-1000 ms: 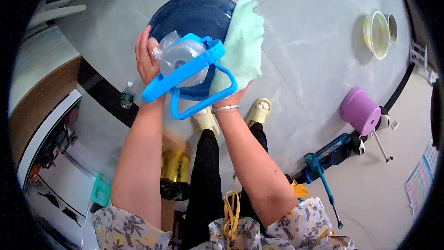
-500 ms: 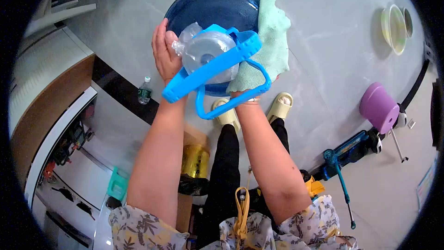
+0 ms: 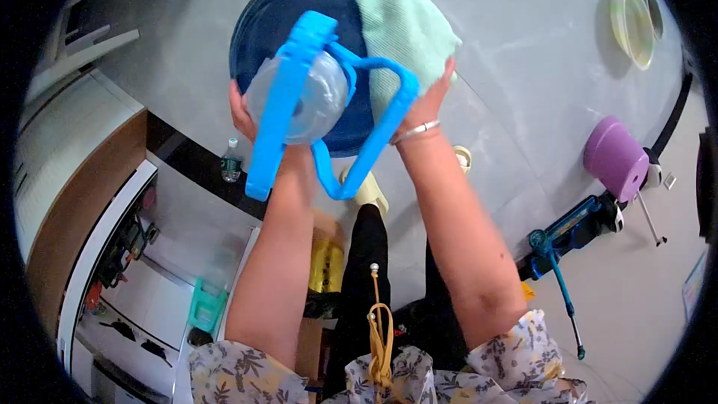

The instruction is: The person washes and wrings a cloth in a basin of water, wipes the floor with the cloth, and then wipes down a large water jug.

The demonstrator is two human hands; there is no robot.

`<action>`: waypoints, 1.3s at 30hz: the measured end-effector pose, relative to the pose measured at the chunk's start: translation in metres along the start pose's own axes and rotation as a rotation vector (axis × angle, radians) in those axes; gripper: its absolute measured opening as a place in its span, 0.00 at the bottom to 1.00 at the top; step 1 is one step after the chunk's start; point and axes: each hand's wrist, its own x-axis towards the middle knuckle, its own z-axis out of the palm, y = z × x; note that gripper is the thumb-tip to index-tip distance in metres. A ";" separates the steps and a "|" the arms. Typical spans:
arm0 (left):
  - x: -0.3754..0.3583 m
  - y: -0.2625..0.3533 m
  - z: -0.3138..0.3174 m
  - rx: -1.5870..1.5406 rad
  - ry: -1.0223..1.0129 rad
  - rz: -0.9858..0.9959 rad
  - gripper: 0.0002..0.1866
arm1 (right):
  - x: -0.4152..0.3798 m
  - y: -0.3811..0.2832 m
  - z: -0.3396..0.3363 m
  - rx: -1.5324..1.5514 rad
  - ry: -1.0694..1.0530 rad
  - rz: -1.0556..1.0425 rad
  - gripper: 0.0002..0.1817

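A large dark blue water jug point(image 3: 258, 26) is seen from above, its neck covered by clear plastic point(image 3: 321, 101). A bright blue carrying handle point(image 3: 277, 123) is fitted around the neck, with a loop sticking out to the right. My left hand point(image 3: 241, 111) is against the jug's left side, its fingers partly hidden behind the handle and neck. A light green cloth point(image 3: 404, 26) drapes over the jug's right side. At the cloth's lower edge, my right hand point(image 3: 431, 103) grips it against the jug; most of its fingers are hidden.
A small water bottle point(image 3: 231, 161) stands on the floor at left, near a cabinet point(image 3: 90, 172). On the right are a purple bucket point(image 3: 615, 158), a pale basin point(image 3: 633, 28) and a teal scooter point(image 3: 555, 258). My slippered foot point(image 3: 366, 191) is below the jug.
The jug has shifted left and slightly up in view, and its handle has turned more upright. The cloth now lies further over the jug's top. My right hand shows more at its edge.
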 end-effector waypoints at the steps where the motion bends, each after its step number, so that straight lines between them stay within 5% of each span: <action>1: -0.005 0.008 0.006 -0.014 0.058 -0.052 0.43 | 0.012 -0.005 0.002 -0.419 -0.038 -0.117 0.30; 3: -0.015 0.009 0.012 -0.101 0.079 -0.175 0.42 | 0.036 -0.008 0.005 -0.858 -0.077 -0.377 0.29; 11: -0.006 -0.044 0.004 -0.666 -0.185 -0.507 0.37 | 0.063 -0.038 0.004 -0.919 -0.091 -0.518 0.23; 17: 0.013 0.052 -0.064 -0.498 -0.093 -0.555 0.35 | 0.066 -0.054 0.006 -0.949 -0.071 -0.425 0.22; 19: 0.006 0.109 -0.072 -0.349 0.039 -0.230 0.34 | 0.063 -0.052 0.004 -0.962 -0.149 -0.321 0.27; 23: -0.034 0.176 -0.075 0.279 -0.257 0.386 0.46 | 0.073 -0.074 0.003 -0.961 -0.375 -0.015 0.33; 26: -0.050 0.190 -0.050 0.519 -0.240 0.630 0.50 | 0.070 -0.068 0.006 -0.957 -0.123 -0.319 0.25; 27: -0.049 0.191 -0.048 0.518 -0.238 0.631 0.50 | 0.070 -0.069 0.006 -0.955 -0.036 -0.419 0.22; 30: -0.044 0.188 -0.043 0.608 -0.169 0.637 0.49 | 0.070 -0.062 0.006 -0.963 -0.126 -0.296 0.23; 32: -0.037 0.180 -0.050 0.661 -0.143 0.691 0.48 | 0.066 -0.054 0.007 -0.970 0.000 -0.498 0.23; 35: -0.030 0.177 -0.059 0.675 -0.213 0.622 0.47 | 0.067 -0.060 0.008 -0.972 -0.102 -0.338 0.24; 39: -0.035 0.182 -0.058 0.564 -0.252 0.602 0.47 | 0.063 -0.060 0.004 -0.969 -0.067 -0.430 0.24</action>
